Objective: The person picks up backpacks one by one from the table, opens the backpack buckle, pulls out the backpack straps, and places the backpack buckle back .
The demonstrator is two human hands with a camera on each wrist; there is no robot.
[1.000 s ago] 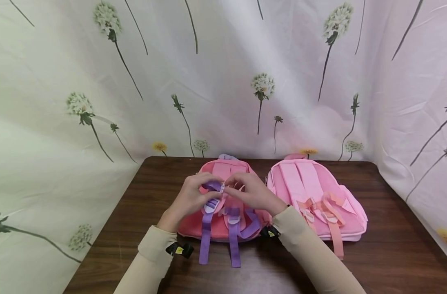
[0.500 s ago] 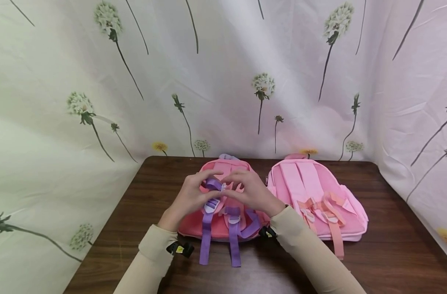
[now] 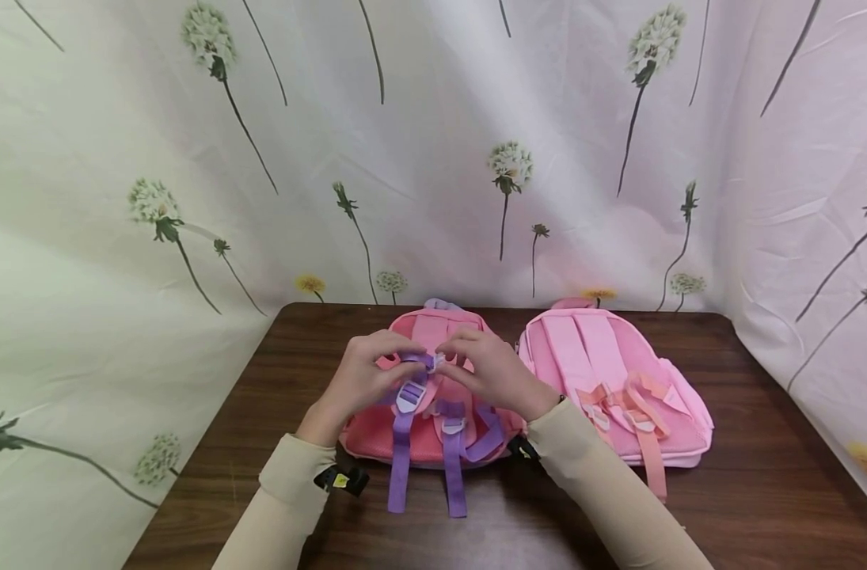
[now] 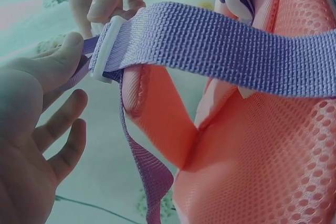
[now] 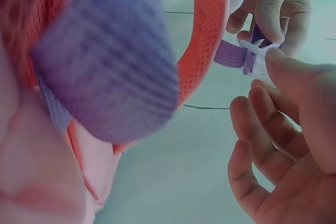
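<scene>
In the head view a coral-pink backpack (image 3: 376,434) lies with its shoulder straps up, purple webbing trailing from white slide buckles (image 3: 410,396). Above it, my left hand (image 3: 359,378) pinches a purple strap (image 3: 417,360) between thumb and fingers. From the other side my right hand (image 3: 496,374) pinches a small white plastic buckle (image 3: 438,362) at that strap's end. The right wrist view shows the white buckle (image 5: 256,62) at the right thumb tip, with the purple webbing (image 5: 231,55) running into it. Fingers partly cover the buckle.
A lighter pink backpack (image 3: 547,348) with peach straps (image 3: 650,455) lies just to the right. Two purple strap ends (image 3: 456,483) hang toward the front of the dark wooden table (image 3: 262,427). A dandelion-print cloth (image 3: 419,158) stands behind the table.
My left hand has shifted slightly left and its grip on the purple strap has changed. The strap's raised loop looks flatter. My right hand stays near the white buckle.
</scene>
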